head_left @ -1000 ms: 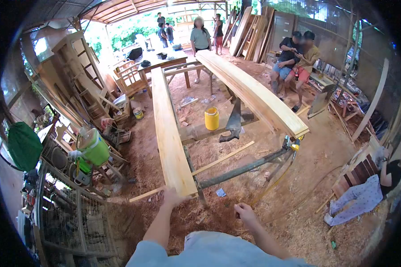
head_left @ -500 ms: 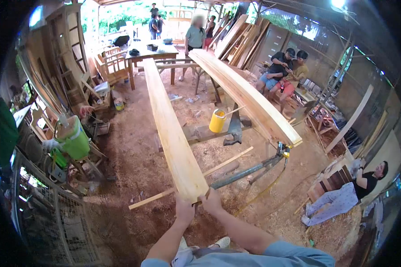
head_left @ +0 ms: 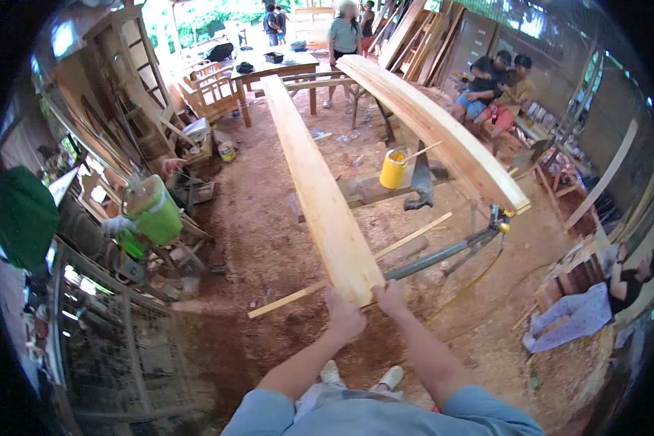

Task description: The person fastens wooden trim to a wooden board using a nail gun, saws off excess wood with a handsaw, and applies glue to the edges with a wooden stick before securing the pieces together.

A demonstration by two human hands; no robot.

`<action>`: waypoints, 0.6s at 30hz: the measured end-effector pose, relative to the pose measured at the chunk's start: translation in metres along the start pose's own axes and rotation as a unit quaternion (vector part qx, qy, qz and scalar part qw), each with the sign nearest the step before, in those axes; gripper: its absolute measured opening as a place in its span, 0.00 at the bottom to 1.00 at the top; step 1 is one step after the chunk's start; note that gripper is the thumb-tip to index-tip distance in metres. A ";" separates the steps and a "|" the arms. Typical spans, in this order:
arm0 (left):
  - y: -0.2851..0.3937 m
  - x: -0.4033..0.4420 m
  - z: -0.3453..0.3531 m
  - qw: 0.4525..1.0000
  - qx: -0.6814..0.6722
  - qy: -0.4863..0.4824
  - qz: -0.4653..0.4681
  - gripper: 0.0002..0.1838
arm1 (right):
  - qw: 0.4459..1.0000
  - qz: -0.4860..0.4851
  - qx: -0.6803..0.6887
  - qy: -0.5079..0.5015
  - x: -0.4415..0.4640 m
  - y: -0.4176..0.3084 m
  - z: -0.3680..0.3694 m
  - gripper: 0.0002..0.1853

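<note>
A long, pale wooden plank (head_left: 320, 196) runs away from me, its far end on a wooden support. My left hand (head_left: 346, 320) is closed around the left corner of its near end. At the right corner, my right hand (head_left: 392, 299) grips the same end, fingers partly hidden beneath the wood. Just under the plank, a thin wooden strip (head_left: 414, 234) crosses at an angle. To the right stand a yellow can (head_left: 392, 171) with a stick in it and a handsaw (head_left: 421, 187), both on a low beam.
Stacked planks (head_left: 443, 138) lie on supports at the right, near a metal pipe (head_left: 443, 258). A green bucket (head_left: 156, 218) stands left. Behind are a table (head_left: 291, 70) and a wooden chair (head_left: 205, 94). Several people are around, including a seated person (head_left: 574, 312) at the right.
The view has turned, so the scene sits farther right and slightly higher. Both hands keep hold of the plank's near end.
</note>
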State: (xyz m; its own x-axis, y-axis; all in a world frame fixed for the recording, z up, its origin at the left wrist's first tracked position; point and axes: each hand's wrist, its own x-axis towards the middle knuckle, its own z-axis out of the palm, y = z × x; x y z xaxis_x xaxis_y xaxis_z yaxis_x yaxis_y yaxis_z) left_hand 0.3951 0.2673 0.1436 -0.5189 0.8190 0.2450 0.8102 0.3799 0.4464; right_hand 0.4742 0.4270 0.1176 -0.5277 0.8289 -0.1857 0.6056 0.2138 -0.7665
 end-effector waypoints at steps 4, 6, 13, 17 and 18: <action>0.029 -0.040 -0.004 0.999 0.028 -0.015 -0.014 0.29 | 1.000 -0.005 -0.001 0.015 -0.055 0.013 -0.026 0.25; 0.037 -0.064 -0.031 0.997 -0.060 -0.050 0.018 0.28 | 0.997 0.044 -0.065 0.019 -0.092 0.007 -0.046 0.25; -0.014 -0.134 0.010 0.809 -0.416 -0.136 -0.392 0.23 | 0.959 0.208 0.037 -0.188 -0.172 -0.002 -0.056 0.31; -0.008 -0.139 0.020 0.721 -0.526 -0.023 -0.450 0.23 | 0.898 0.210 0.344 -0.178 -0.160 0.033 -0.009 0.31; -0.003 -0.136 0.016 0.718 -0.526 -0.019 -0.455 0.23 | 0.904 0.208 0.337 -0.161 -0.159 0.039 -0.002 0.26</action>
State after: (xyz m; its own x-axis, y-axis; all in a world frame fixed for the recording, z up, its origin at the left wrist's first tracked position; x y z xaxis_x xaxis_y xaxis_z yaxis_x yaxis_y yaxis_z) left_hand 0.4673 0.1618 0.0953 -0.6790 0.4566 -0.5749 -0.5242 0.2467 0.8151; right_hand 0.5831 0.3048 0.1187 -0.5491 0.5487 -0.6305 0.3484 -0.5354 -0.7694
